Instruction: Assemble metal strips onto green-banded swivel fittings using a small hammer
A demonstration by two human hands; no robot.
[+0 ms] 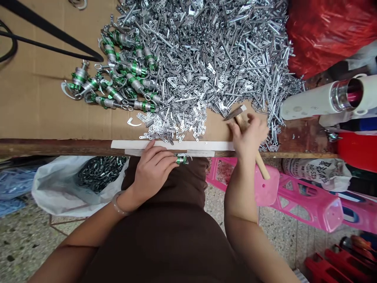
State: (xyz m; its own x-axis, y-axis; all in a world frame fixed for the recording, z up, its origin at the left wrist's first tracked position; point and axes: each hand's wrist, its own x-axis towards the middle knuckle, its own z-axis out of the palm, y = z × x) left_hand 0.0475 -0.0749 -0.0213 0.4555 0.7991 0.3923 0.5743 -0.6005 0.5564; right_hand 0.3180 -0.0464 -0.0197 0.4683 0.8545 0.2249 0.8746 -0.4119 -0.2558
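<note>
Head view: left hand (153, 167) pinches a small green-and-silver metal fitting (182, 159) at the taped table edge (141, 144). Right hand (250, 135) is wrapped round a wooden-handled hammer (240, 118), head on cardboard. Beyond: finished green fittings (118, 78), then a loose pile of flat silver parts (212, 51).

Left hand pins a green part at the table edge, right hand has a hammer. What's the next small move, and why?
Probably bring the hammer across to the green-and-silver part and tap it. The left hand holds that part against the taped table edge, while the right hand grips the hammer with its head off by the parts pile.
</note>
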